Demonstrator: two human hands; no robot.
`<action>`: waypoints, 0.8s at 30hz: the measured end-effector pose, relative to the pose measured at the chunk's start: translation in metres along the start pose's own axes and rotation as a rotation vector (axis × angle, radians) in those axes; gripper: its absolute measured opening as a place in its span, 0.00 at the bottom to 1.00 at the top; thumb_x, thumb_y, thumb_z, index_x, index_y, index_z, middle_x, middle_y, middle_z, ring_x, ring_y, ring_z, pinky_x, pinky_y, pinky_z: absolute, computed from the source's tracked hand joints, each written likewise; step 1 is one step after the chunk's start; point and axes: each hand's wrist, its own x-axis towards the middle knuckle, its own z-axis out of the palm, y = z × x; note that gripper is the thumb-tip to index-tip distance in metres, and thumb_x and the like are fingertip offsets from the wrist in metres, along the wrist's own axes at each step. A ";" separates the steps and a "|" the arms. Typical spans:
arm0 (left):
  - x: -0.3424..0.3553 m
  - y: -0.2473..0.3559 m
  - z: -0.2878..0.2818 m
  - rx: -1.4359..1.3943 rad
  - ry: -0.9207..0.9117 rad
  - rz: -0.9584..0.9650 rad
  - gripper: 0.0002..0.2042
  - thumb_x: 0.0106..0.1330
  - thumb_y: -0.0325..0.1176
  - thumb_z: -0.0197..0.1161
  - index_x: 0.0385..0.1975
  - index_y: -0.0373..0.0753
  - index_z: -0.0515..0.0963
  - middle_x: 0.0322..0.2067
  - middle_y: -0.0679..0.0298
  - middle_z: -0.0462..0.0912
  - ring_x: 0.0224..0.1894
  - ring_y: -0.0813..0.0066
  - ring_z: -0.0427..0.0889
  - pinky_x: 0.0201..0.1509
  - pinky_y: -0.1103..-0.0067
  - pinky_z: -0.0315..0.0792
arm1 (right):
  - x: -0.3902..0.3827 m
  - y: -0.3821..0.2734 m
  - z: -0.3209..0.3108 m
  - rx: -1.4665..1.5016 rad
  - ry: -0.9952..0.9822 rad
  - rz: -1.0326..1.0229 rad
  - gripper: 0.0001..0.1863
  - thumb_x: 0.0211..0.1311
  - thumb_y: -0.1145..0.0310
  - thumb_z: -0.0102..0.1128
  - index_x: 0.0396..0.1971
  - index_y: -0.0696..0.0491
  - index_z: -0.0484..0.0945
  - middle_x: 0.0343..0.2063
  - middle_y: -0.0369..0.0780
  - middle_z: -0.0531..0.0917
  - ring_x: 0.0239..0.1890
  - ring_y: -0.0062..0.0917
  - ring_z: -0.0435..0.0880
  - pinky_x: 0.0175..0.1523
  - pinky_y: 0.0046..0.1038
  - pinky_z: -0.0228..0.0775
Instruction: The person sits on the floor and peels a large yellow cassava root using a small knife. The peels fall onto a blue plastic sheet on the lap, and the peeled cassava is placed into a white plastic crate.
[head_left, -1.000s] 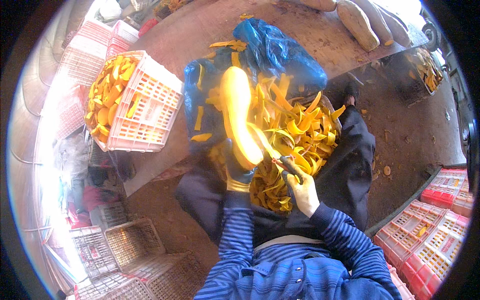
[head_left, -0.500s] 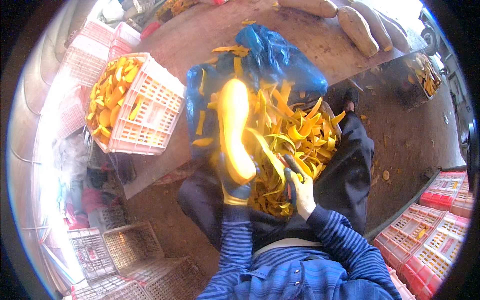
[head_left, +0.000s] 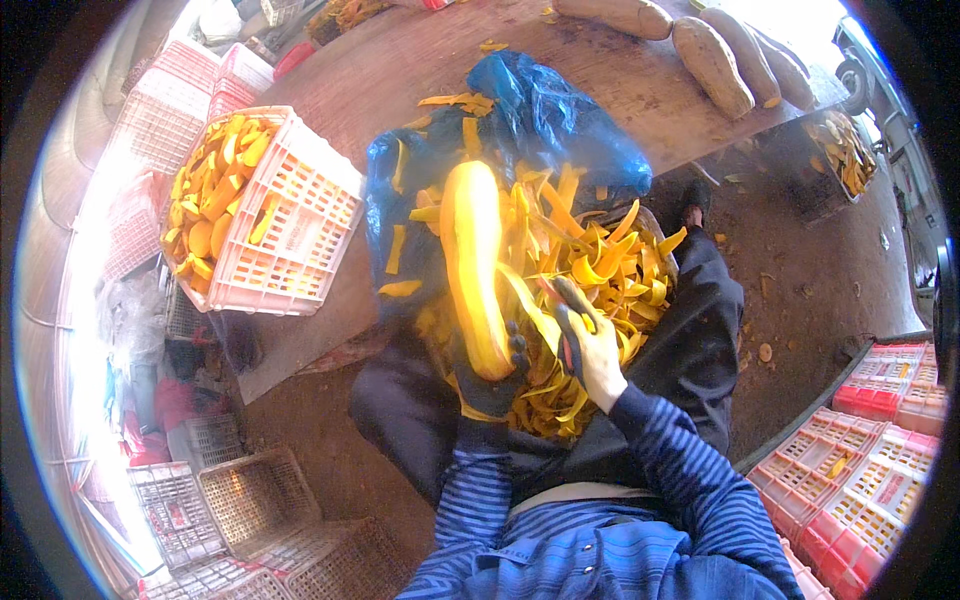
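Note:
A long peeled pumpkin [head_left: 470, 250], bright yellow-orange, stands slanted over my lap. My left hand [head_left: 490, 385], in a dark glove, is closed around its lower end. My right hand [head_left: 595, 365], in a pale glove with dark fingers, grips what looks like a peeler [head_left: 566, 348], dark with a red edge and mostly covered by the fingers. A long strip of peel [head_left: 530, 305] runs between the pumpkin and the right hand. Curled peelings [head_left: 615, 260] are heaped beneath and beyond both hands, beside a blue plastic bag [head_left: 560, 110].
A pink-white crate [head_left: 290, 220] full of orange pieces tilts on the table [head_left: 400, 60] at left. Several unpeeled long pumpkins [head_left: 712, 65] lie at far right. Stacked red and white crates [head_left: 840, 460] stand at right, and mesh crates [head_left: 260, 495] at lower left.
My right hand and the tool have moved up and slightly left. The pumpkin has turned a little and sits slightly lower in my left hand, whose fingers now show at its right side.

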 end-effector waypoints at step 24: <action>0.001 -0.008 -0.033 0.099 0.128 -0.039 0.31 0.70 0.62 0.62 0.59 0.40 0.77 0.46 0.56 0.85 0.43 0.59 0.85 0.43 0.63 0.82 | 0.171 -0.007 0.087 -0.725 -0.028 -0.394 0.21 0.73 0.60 0.52 0.62 0.45 0.82 0.42 0.54 0.87 0.44 0.46 0.88 0.51 0.41 0.77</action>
